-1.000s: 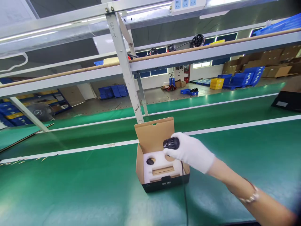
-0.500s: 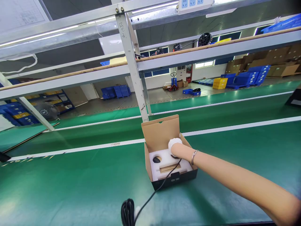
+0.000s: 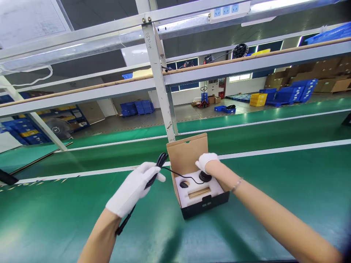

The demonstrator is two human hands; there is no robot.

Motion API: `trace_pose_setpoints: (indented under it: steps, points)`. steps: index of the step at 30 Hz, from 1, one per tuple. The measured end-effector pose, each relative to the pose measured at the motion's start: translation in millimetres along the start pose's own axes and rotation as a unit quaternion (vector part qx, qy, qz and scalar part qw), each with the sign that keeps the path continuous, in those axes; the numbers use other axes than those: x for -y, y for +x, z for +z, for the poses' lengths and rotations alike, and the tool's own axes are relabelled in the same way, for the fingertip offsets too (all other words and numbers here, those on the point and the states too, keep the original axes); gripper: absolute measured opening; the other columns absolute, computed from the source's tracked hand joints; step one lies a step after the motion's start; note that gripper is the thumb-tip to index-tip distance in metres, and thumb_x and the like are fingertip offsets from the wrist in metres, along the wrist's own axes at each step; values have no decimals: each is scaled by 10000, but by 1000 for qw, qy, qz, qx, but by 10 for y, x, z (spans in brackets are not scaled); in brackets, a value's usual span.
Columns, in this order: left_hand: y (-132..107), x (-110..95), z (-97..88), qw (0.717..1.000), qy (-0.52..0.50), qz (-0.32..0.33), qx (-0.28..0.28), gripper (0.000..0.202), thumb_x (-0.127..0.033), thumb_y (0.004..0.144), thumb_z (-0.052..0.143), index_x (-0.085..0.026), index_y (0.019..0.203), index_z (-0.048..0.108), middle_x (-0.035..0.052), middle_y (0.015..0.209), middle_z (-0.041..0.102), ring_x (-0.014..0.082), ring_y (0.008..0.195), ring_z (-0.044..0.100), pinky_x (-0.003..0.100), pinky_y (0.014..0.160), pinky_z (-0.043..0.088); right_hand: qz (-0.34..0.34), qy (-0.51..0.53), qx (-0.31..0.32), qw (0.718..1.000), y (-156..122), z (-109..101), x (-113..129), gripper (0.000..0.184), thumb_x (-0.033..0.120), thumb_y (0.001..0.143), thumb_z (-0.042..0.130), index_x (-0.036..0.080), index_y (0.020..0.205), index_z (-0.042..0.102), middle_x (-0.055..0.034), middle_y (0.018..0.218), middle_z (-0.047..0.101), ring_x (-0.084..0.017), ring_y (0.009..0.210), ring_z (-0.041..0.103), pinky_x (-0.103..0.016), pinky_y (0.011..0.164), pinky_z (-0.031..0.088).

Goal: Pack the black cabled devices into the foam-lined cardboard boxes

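Observation:
A white-gloved left hand, my left hand (image 3: 141,182), is closed around a folded bundle of black cable (image 3: 162,159) left of the box. The cable's lower end hangs below my wrist. One strand runs across to a round black device (image 3: 205,176) seated in the white foam insert (image 3: 195,188) of an open cardboard box (image 3: 186,155). Bent over that device is my right hand (image 3: 207,162), also gloved, with its fingers curled at the upper edge; the fingertips are partly hidden. The foam also has a round cutout with something black (image 3: 184,184) in it and a rectangular slot.
The box stands on a green work surface (image 3: 82,219) crossed by a white strip (image 3: 274,151). Behind it rises a white metal post (image 3: 161,84) carrying shelf rails. A dark object (image 3: 7,178) lies at the left edge. Blue crates (image 3: 137,107) stand on the floor beyond.
My left hand has come into view and lifted the cable bundle from the front of the table. My right hand has risen slightly, showing more of the round black device.

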State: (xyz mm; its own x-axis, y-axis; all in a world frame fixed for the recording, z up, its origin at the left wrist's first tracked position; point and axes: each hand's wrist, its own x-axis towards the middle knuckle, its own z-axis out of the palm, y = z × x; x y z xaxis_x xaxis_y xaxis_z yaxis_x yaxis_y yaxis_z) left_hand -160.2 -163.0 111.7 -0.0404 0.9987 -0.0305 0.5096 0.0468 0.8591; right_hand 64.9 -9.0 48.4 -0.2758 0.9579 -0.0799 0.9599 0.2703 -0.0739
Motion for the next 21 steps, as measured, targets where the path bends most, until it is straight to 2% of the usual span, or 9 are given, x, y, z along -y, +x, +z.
trace_pose_setpoints:
  steps: [2, 4, 6, 8, 11, 13, 15, 18, 21]
  points:
    - [167, -62, -7, 999, 39, 18, 26, 366, -519, 943, 428, -209, 933, 624, 23, 851, 671, 98, 510, 323, 230, 477, 190, -21, 3, -75, 997, -218, -298, -8, 345, 341, 1034, 439, 136, 1158, 688, -175, 1132, 692, -305, 1052, 653, -423, 852, 507]
    - [336, -113, 38, 996, 56, 46, 57, 340, -475, 927, 456, -195, 846, 633, 36, 828, 669, 111, 531, 355, 244, 479, 215, -125, 17, -167, 978, -442, -525, 41, 387, 408, 1022, 468, 234, 1352, 571, -88, 1311, 624, -259, 1143, 596, -364, 904, 472]
    - [486, -168, 120, 993, 65, 74, 72, 301, -441, 911, 491, -197, 819, 641, 27, 792, 648, 122, 557, 393, 251, 485, 241, -267, 10, -240, 933, -607, -625, 131, 428, 427, 973, 572, 266, 1367, 541, -39, 1264, 638, -231, 1071, 590, -316, 852, 455]
    - [595, -228, 204, 989, 75, 106, 68, 263, -430, 904, 519, -211, 838, 648, 4, 793, 634, 138, 635, 464, 246, 532, 309, -346, -35, -281, 895, -673, -609, 213, 414, 405, 974, 596, 227, 1345, 560, -49, 1051, 683, -231, 904, 590, -312, 752, 430]
    - [666, -286, 258, 983, 84, 156, 48, 279, -488, 906, 559, -237, 946, 674, -12, 950, 668, 172, 855, 560, 250, 686, 408, -304, -62, -292, 905, -629, -502, 212, 393, 391, 1015, 553, 214, 1367, 564, -58, 893, 672, -239, 830, 582, -313, 692, 398]
    - [685, -263, 237, 981, 77, 174, 41, 355, -539, 911, 558, -259, 1107, 655, -10, 1092, 669, 188, 949, 576, 262, 744, 435, -244, 12, -285, 927, -574, -450, 122, 305, 370, 1003, 573, 235, 1269, 637, -54, 946, 691, -235, 896, 607, -302, 700, 409]
    - [726, -182, 215, 981, 69, 181, 26, 377, -518, 936, 529, -253, 1189, 618, 2, 1113, 665, 190, 969, 578, 279, 793, 450, -179, 138, -260, 939, -537, -424, 13, 220, 362, 968, 611, 240, 1135, 686, -28, 1018, 717, -220, 948, 634, -291, 736, 437]
    - [851, -27, 296, 979, 62, 195, -25, 303, -398, 968, 461, -187, 1092, 638, 40, 1018, 661, 200, 990, 565, 335, 941, 427, -111, 325, -195, 919, -520, -386, -67, 239, 424, 902, 673, 231, 1041, 688, -5, 1008, 742, -204, 929, 673, -287, 781, 480]
    - [959, 18, 535, 980, 28, 197, -28, 441, -415, 1005, 292, -132, 1169, 588, 98, 1062, 651, 202, 976, 583, 363, 945, 466, -114, 482, -91, 864, -503, -308, -6, 288, 454, 881, 669, 203, 1022, 657, -20, 904, 742, -192, 780, 690, -285, 694, 516]
